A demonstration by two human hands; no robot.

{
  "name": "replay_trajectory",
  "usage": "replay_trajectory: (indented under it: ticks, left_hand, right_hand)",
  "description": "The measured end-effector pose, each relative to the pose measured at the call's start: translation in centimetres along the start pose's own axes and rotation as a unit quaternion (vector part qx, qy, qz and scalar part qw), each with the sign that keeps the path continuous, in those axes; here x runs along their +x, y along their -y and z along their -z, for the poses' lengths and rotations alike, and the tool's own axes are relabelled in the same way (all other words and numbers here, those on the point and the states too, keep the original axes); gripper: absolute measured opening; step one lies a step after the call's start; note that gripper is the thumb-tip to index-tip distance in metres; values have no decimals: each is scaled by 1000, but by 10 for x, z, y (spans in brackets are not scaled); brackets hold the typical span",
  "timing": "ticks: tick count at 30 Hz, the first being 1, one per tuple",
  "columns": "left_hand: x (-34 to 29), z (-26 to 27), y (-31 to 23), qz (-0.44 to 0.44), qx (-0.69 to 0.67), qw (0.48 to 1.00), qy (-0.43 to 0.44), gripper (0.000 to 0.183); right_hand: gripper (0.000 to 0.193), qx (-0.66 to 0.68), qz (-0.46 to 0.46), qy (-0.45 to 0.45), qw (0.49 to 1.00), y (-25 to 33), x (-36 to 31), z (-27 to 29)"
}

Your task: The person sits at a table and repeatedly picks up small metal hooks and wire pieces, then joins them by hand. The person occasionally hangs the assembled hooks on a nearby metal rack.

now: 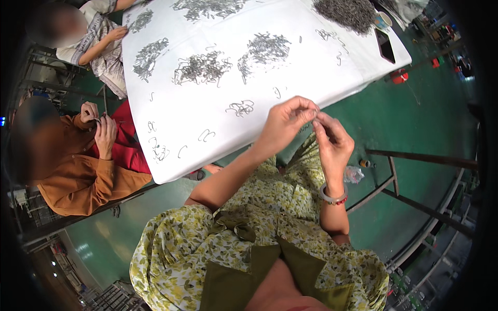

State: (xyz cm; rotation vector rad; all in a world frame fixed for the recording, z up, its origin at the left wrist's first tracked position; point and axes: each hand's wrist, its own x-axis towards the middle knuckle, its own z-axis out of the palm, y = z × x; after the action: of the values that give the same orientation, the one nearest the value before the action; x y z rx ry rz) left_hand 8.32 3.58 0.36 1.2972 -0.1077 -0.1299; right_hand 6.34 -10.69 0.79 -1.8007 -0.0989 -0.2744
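My left hand [288, 120] and my right hand [334, 140] meet fingertip to fingertip just off the near edge of the white-covered table [207, 111]. Both are closed in a pinch around something tiny and dark, mostly hidden by the fingers. The nearest pieces on the cover are a small cluster of thin, dark, curved strips [241, 108] and a few loose ones [278, 93]. Farther in lie a tangled heap of similar curved pieces [202, 67] and a heap of short grey-black pieces [265, 49].
At the far right are a dense dark pile [345, 14], a paper cup [383, 20] and a black phone [385, 45]. Two people sit along the left side, one in an orange-brown shirt [85, 184]. Metal bars [420, 158] and a clear plastic bag [354, 174] are at my right.
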Motion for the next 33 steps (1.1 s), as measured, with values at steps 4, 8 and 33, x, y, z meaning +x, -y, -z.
replay_trajectory:
  ticks: [4, 8, 33]
  left_hand:
    - [-7, -6, -6, -48, 86, 995, -23, 9]
    - [-14, -5, 2, -48, 78, 995, -45, 8]
    - [-23, -8, 22, -20, 90, 995, -39, 10]
  right_hand:
    - [16, 91, -47, -58, 993, -3, 12, 6]
    - [15, 0, 22, 55, 998, -14, 64, -9]
    - [16, 130, -93, 109, 981, -20, 64, 10]
